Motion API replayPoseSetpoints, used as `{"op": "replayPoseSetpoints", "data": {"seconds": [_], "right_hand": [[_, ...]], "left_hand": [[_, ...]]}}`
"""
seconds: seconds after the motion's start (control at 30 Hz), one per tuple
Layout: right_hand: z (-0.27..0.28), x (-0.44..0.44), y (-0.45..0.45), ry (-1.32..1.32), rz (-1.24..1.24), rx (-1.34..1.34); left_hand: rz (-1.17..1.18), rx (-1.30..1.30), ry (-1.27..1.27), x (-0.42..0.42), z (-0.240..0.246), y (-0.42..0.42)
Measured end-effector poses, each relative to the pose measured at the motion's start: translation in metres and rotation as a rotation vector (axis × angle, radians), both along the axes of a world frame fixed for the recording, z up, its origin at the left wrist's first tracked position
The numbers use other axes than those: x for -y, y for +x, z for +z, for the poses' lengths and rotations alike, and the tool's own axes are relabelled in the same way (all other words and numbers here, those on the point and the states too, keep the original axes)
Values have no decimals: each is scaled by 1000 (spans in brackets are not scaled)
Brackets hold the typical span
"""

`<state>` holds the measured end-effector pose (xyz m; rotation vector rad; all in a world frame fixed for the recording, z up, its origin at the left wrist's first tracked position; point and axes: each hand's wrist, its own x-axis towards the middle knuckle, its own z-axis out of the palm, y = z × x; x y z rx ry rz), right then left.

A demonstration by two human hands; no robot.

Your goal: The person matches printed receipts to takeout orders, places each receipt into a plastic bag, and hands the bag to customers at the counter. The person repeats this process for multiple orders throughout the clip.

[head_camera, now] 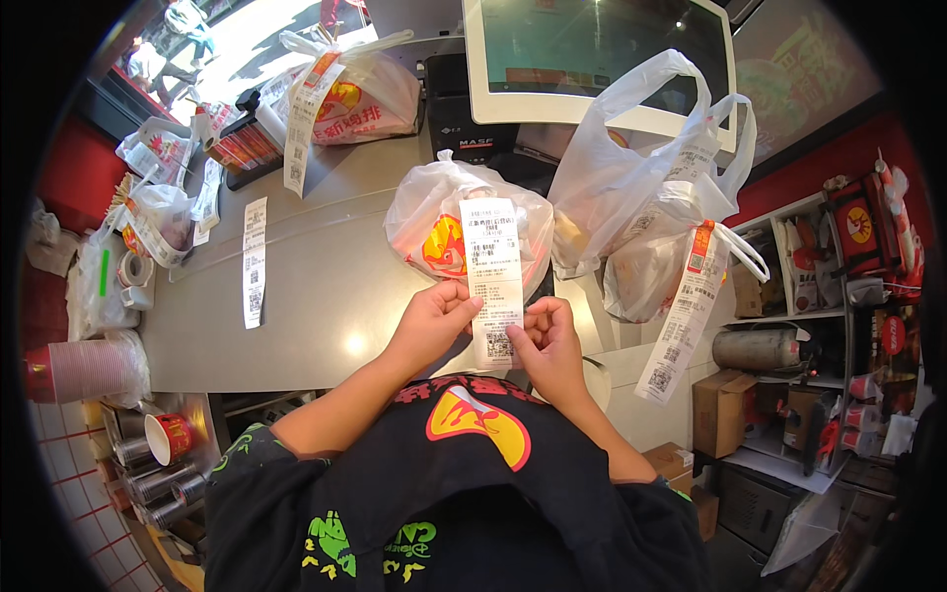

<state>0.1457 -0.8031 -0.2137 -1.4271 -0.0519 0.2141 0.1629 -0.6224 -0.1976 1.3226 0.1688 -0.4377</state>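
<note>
Between my two hands is a long printed paper receipt (494,255) with a square code near its lower end. My left hand (436,318) pinches its left edge between thumb and fingers. My right hand (549,348) grips the right edge lower down, thumb on the front. Just behind the receipt sits a knotted plastic bag (414,214) with a red and yellow logo; the paper covers part of it. Another receipt (254,266) lies flat on the grey counter (192,333), left of my hands.
At the right stand a tall plastic carrier bag (614,163) and a tied bag (629,285) with a hanging receipt (684,311). Farther back are a bagged order (377,96), a black printer (459,111) and a white-framed screen (592,52). Stacked paper cups (89,372) lie at left.
</note>
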Motion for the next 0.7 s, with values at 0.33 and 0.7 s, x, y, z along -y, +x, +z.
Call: {"op": "replayPoseSetpoints", "data": {"seconds": [0.33,0.7], "right_hand": [[-1,-1,-2,-16,-23,-28],[10,19,2,-414,-403,479]], "left_hand": [[-16,10,2,-2,-2,1],[40,33,197,-36,-10,-7]]}}
